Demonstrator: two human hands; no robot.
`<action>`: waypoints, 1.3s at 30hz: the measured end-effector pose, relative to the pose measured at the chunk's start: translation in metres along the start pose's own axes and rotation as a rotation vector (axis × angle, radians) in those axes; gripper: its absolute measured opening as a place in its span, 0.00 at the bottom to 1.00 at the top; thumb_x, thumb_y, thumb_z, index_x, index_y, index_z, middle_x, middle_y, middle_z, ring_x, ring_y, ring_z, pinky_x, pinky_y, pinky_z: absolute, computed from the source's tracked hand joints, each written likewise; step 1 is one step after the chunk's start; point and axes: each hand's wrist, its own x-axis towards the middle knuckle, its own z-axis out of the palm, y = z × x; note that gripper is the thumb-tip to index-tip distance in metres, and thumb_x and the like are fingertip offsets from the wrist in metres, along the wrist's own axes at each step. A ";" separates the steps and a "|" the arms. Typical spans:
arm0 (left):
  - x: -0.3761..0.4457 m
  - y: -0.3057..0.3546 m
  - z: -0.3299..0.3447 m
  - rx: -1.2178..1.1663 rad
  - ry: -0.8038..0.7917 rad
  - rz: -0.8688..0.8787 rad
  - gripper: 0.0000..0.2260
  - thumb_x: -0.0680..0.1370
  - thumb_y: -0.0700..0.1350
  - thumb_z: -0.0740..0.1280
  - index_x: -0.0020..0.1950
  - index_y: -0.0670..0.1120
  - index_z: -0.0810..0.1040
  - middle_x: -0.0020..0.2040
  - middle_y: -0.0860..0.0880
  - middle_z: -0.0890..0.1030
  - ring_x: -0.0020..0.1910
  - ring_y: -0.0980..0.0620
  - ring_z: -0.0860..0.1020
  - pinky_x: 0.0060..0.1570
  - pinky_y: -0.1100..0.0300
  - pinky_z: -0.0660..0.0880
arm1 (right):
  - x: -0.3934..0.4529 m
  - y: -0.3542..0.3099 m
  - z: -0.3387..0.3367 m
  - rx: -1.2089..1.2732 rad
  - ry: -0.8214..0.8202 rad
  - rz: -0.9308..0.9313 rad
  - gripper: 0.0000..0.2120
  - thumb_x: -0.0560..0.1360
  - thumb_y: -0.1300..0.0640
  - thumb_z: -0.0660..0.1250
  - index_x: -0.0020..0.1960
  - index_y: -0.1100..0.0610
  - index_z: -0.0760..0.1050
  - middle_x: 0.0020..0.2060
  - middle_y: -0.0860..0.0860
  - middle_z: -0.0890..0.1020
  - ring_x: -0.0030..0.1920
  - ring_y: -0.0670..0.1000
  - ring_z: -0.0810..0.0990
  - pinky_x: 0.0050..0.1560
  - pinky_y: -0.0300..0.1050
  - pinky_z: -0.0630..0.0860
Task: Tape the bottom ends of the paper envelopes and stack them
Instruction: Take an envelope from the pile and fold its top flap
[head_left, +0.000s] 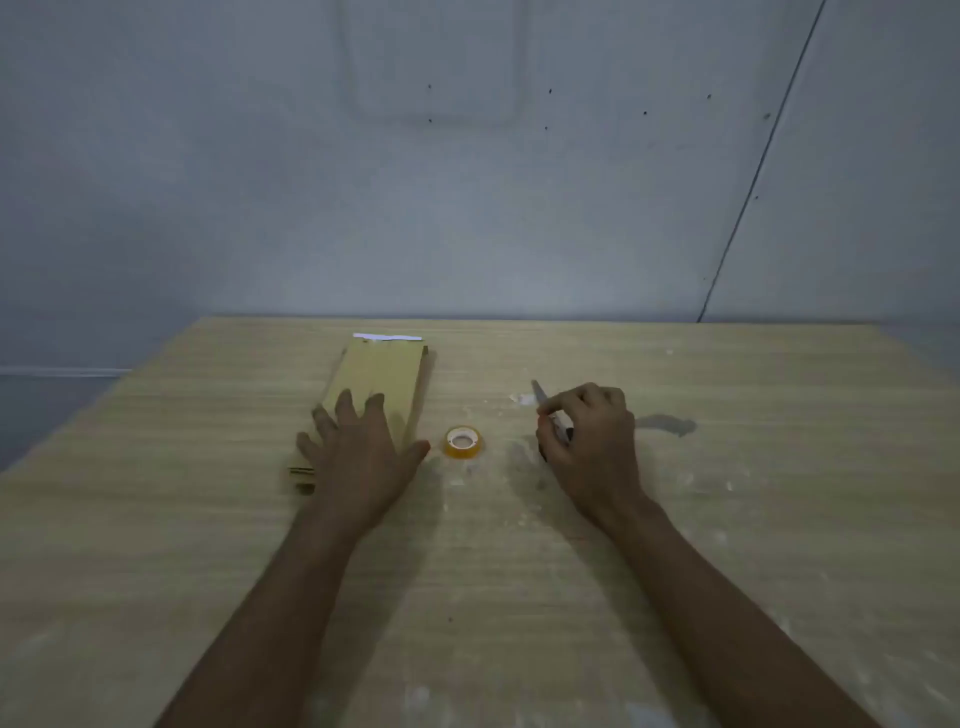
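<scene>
Fingers of the right hand (592, 441) curl in a grip around scissors (545, 410), whose blade tip pokes out toward the upper left, right of frame centre. Left hand (358, 452) lies flat, fingers spread, pressing on the near end of a stack of brown envelopes (379, 379) left of centre on the worktop (727, 519). One white edge shows at the stack's far end. Between the hands sits a tape roll (462, 442), just beside the left thumb.
</scene>
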 end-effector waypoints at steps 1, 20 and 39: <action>-0.002 -0.002 0.001 0.000 -0.011 -0.013 0.36 0.77 0.63 0.65 0.78 0.49 0.57 0.80 0.41 0.52 0.78 0.35 0.51 0.73 0.38 0.52 | -0.003 -0.002 0.000 0.002 -0.003 -0.016 0.12 0.69 0.51 0.61 0.43 0.53 0.82 0.40 0.50 0.79 0.47 0.57 0.75 0.40 0.49 0.72; -0.007 0.001 -0.009 -0.469 0.271 -0.103 0.17 0.71 0.59 0.65 0.49 0.50 0.85 0.39 0.47 0.85 0.38 0.42 0.84 0.47 0.50 0.80 | -0.029 -0.009 -0.009 0.116 -0.167 -0.069 0.07 0.72 0.51 0.65 0.43 0.53 0.80 0.37 0.47 0.78 0.44 0.50 0.71 0.43 0.51 0.73; -0.015 0.017 -0.006 -0.587 0.757 0.491 0.06 0.77 0.35 0.68 0.50 0.38 0.84 0.46 0.44 0.85 0.45 0.51 0.81 0.49 0.66 0.71 | -0.026 -0.023 -0.014 0.485 -0.215 0.039 0.13 0.77 0.62 0.69 0.61 0.54 0.77 0.41 0.46 0.81 0.39 0.44 0.80 0.39 0.32 0.73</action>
